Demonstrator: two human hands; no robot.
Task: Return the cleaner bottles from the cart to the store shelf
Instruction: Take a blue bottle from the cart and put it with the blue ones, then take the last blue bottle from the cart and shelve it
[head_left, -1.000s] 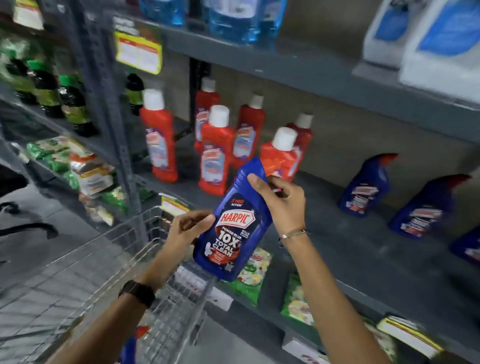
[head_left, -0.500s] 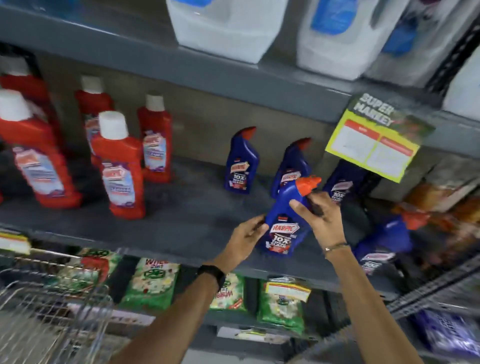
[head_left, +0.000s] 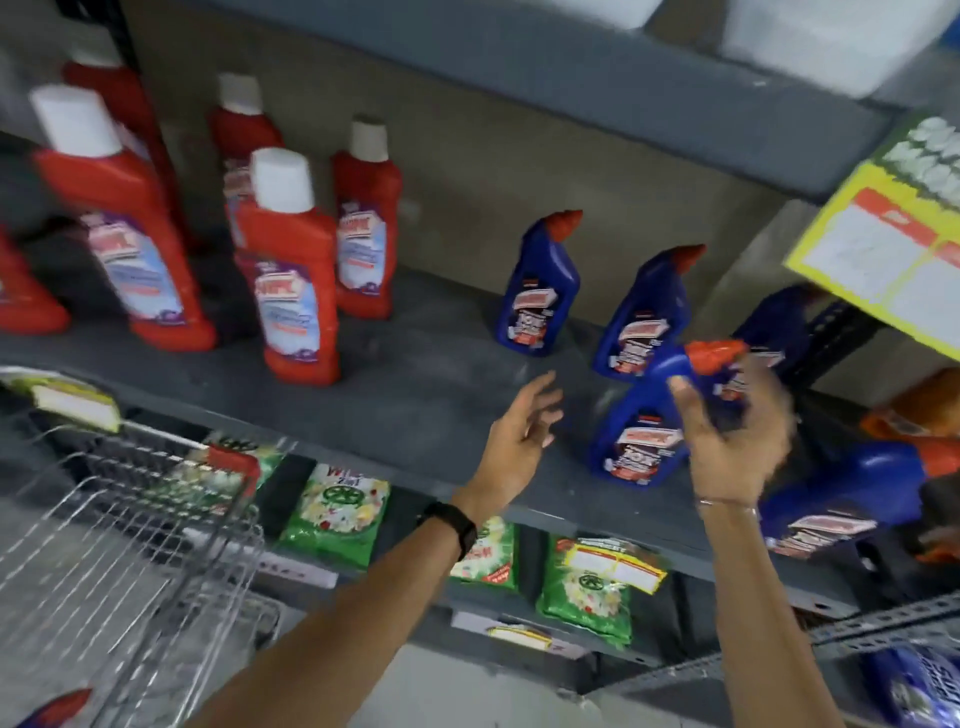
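A blue cleaner bottle (head_left: 636, 441) with a red cap stands upright near the front of the grey store shelf (head_left: 415, 400). My right hand (head_left: 737, 447) is curled loosely around its neck, just below the cap; the fingers are blurred. My left hand (head_left: 519, 431) is off the bottle, to its left, with fingers spread over the shelf. Two matching blue bottles (head_left: 540, 291) (head_left: 647, 317) stand behind, and another one (head_left: 836, 499) lies at the right. In the wire cart (head_left: 130, 545) at bottom left, the red-capped tip of another blue bottle (head_left: 52, 709) shows.
Red bottles with white caps (head_left: 291, 270) fill the shelf's left half. Green packets (head_left: 337, 509) hang on the shelf below. A yellow price tag (head_left: 883, 254) juts from the upper shelf at the right. White jugs stand above.
The blue bottle went from above the cart to the shelf and now stands on it. My left hand has let go and drawn back to the left. The view has swung right.
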